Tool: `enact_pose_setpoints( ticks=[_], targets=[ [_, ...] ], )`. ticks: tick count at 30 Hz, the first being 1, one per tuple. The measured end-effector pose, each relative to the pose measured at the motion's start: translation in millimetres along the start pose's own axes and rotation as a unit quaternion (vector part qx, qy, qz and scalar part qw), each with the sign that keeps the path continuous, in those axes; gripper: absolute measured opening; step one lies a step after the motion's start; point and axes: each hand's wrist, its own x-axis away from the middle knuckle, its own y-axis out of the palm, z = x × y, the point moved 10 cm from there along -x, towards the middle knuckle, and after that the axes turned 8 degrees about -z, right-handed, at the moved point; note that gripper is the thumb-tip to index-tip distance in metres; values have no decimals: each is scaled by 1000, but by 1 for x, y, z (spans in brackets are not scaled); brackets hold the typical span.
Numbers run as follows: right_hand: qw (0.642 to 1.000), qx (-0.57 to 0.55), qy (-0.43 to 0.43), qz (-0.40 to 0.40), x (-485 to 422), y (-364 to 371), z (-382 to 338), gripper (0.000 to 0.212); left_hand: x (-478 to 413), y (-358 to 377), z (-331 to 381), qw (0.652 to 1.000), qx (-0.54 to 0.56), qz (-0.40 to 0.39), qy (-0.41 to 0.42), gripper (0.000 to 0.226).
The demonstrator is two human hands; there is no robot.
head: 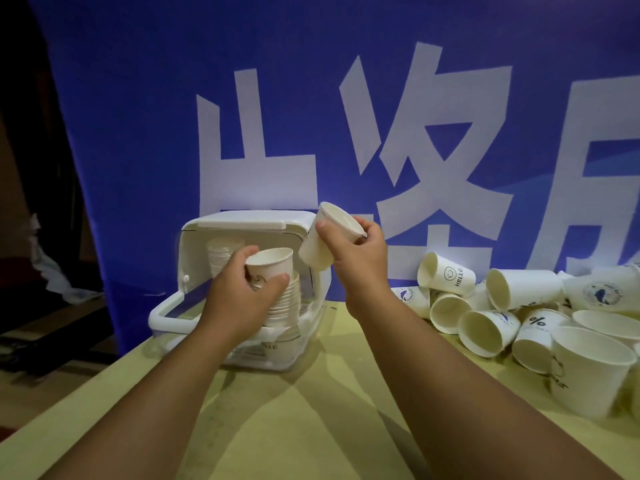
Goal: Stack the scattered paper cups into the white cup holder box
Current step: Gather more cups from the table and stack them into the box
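Your left hand (pixel 242 289) grips a cup (pixel 270 268) right on top of the stack (pixel 285 299) in the white cup holder box (pixel 242 223) — seat it straight and press it home. Your right hand (pixel 356 258) holds the next cup (pixel 325 237), tilted beside the box; level it before nesting, with plenty of scattered cups (pixel 519 306) waiting on the table (pixel 311 410).

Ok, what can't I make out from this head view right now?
Head view only:
Rear stack in the white box: cup count blurred in dim light.
Front stack: lower part hidden by the left hand.
Loose cups: pile cut off by the right edge.
Cup in the right hand: any print turned away.
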Motion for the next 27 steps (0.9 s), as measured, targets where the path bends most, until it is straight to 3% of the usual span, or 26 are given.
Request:
enact_pose_setpoints(
  ticks=[10,19,27],
  targets=[
    [991,93,-58,-70,4,27,-11,61,16,11,-23,994,-48,-94,-18,83],
    [980,145,-77,-109,10,48,-11,55,16,10,-26,995,-49,-88,-17,60],
    [954,258,-43,-150,15,58,5,80,17,7,-27,994,-61,-93,-25,60]
  ],
)
